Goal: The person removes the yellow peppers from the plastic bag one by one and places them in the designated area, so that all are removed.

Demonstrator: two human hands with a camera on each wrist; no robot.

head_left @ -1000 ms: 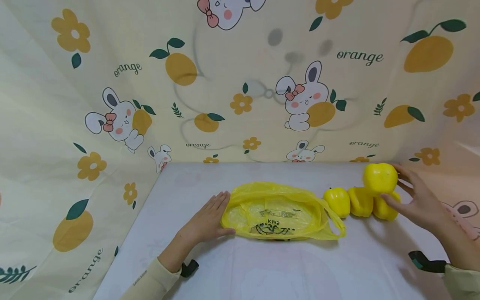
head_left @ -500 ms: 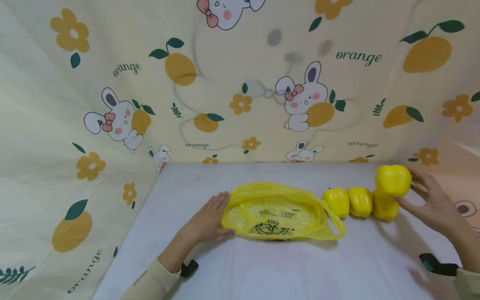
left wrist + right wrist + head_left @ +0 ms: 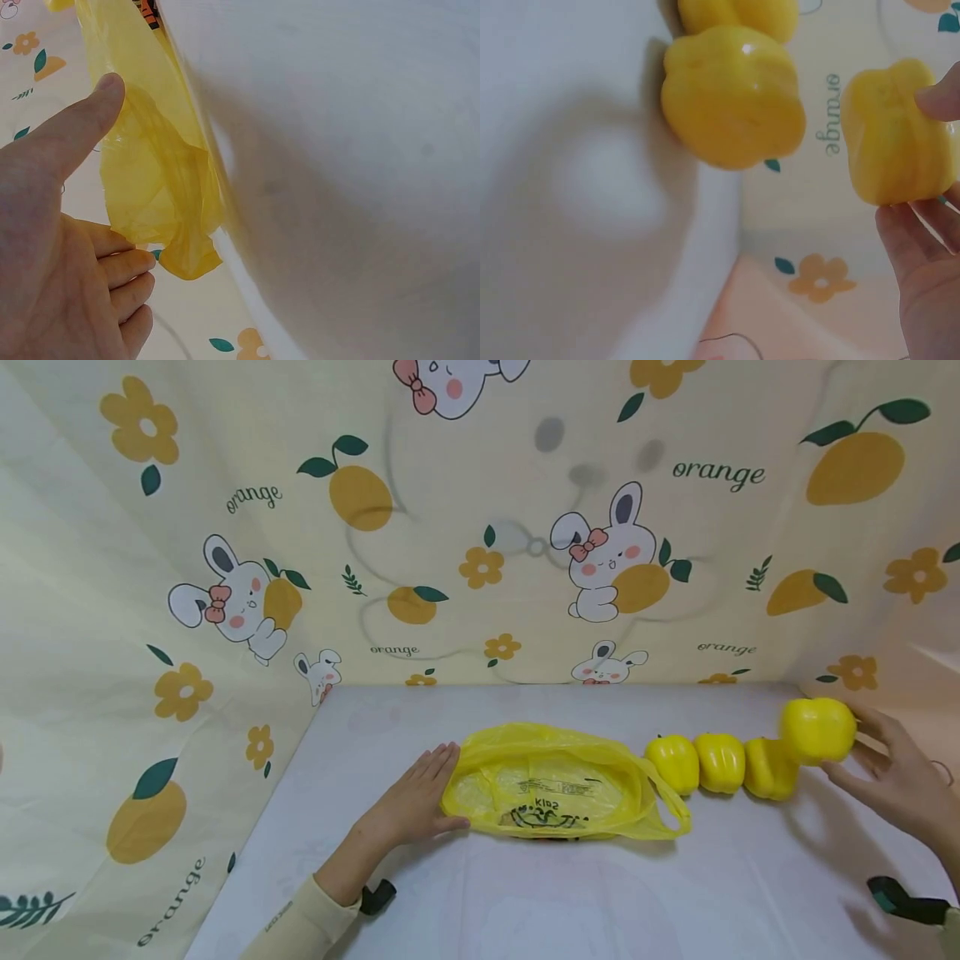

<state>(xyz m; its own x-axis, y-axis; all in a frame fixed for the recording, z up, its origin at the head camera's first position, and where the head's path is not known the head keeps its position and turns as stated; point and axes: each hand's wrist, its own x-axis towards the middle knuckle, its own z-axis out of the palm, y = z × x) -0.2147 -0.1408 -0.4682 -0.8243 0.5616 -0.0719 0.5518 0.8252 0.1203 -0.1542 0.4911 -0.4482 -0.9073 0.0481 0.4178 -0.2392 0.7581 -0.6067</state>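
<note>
A yellow bell pepper point(image 3: 817, 731) is off the table at the far right, gripped between the thumb and fingers of my right hand point(image 3: 892, 777). In the right wrist view that pepper point(image 3: 892, 150) is apart from the row. Three more yellow bell peppers stand side by side: a left one point(image 3: 672, 764), a middle one point(image 3: 720, 763) and a right one point(image 3: 767, 770). My left hand point(image 3: 416, 797) rests against the left end of a yellow plastic bag point(image 3: 540, 739), fingers straight and thumb apart. The bag lies with its mouth spread, printing visible inside.
A white table point(image 3: 570, 902) carries everything. Behind and around it hangs a cream cloth point(image 3: 450, 460) with rabbits, oranges and flowers. The bag's handle loop point(image 3: 675, 810) reaches right, close to the left pepper. Black wrist mounts show on both wrists.
My right hand has carried its pepper rightward and slightly lower, away from above the row. The rightmost pepper of the row is now less covered. The left hand and bag have stayed put.
</note>
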